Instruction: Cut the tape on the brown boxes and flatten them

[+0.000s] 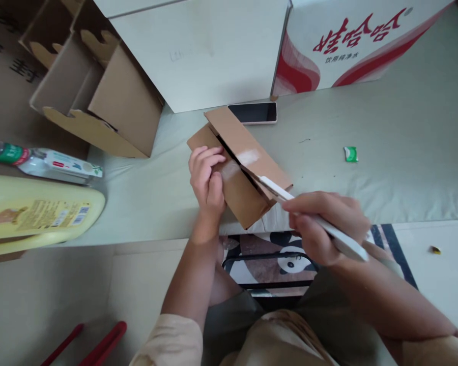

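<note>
A small brown cardboard box (234, 190) is tilted at the front edge of the cloth-covered surface. Its top flap (232, 134) stands partly lifted, leaving a dark gap along the seam, and pale scuffed patches show on both sides of that gap. My left hand (208, 175) grips the box from the left, fingers bent over its top near the opening. In my closed right hand (328, 226) is a slim white knife (347, 244). Its front end reaches the gap by the flap; whether it touches the cardboard I cannot tell.
Behind the box lies a phone (257, 113), below large white cartons (206, 56). Divided cardboard boxes (125, 101), a clear bottle (41, 165) and a yellow jug (41, 211) crowd the left. A small green packet (350, 154) lies to the right.
</note>
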Tool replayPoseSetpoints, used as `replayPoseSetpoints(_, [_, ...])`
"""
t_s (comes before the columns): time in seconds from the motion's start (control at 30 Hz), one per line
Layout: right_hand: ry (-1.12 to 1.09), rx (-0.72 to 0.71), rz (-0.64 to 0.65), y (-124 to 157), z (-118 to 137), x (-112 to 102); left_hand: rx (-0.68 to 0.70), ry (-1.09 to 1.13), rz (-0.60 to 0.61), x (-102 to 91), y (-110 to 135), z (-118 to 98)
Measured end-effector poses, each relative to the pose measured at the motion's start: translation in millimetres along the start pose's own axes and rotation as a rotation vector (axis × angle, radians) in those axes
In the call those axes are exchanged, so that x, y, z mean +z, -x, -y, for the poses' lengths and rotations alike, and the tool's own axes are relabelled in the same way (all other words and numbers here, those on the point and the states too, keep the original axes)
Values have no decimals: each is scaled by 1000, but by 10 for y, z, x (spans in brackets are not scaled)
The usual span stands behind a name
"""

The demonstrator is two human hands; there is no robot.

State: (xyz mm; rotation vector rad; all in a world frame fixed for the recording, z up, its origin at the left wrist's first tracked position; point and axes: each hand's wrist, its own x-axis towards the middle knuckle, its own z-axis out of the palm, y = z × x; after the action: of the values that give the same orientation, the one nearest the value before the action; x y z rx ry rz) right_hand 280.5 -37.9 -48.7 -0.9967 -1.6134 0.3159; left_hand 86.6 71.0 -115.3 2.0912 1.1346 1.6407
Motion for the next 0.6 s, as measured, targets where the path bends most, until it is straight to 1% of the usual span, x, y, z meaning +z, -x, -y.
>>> replayPoseSetpoints(0.07, [-12,-53,-102,52,-65,-38,-13,-17,7,-12,9,19])
replayPoseSetpoints(0.1, [26,-59,-151,67,-124,-53,-18,-21,7,-20,14,31])
replayPoseSetpoints(0.13, [95,-37,-191,74,-204,-67,-19,-21,5,-31,19,45])
replayPoseSetpoints(0.17, [179,7,-202,73,-304,-78,-20,-17,1,-45,23,61])
replayPoseSetpoints(0.2, [272,68,-182,69,-421,-89,-24,-11,-4,-62,26,78])
replayPoseSetpoints(0.23, [363,144,-128,66,-553,-100,-33,-4,-8,-82,26,95])
replayPoseSetpoints(0.37, [658,483,177,133,-1078,-136,-104,65,-28,-186,-6,166])
replayPoseSetpoints(0.43, [743,634,275,207,-1246,-140,-137,131,-54,-239,-31,211])
replayPoseSetpoints(0.47, [762,672,306,243,-1293,-137,-156,167,-72,-263,-42,241])
replayPoseSetpoints(0.5, [772,680,326,274,-1317,-131,-182,206,-93,-284,-48,276])
replayPoseSetpoints(0.53, [778,660,334,299,-1322,-121,-222,249,-116,-302,-48,317])
replayPoseSetpoints(0.6, [785,568,337,326,-1295,-95,-353,345,-169,-328,-32,409])
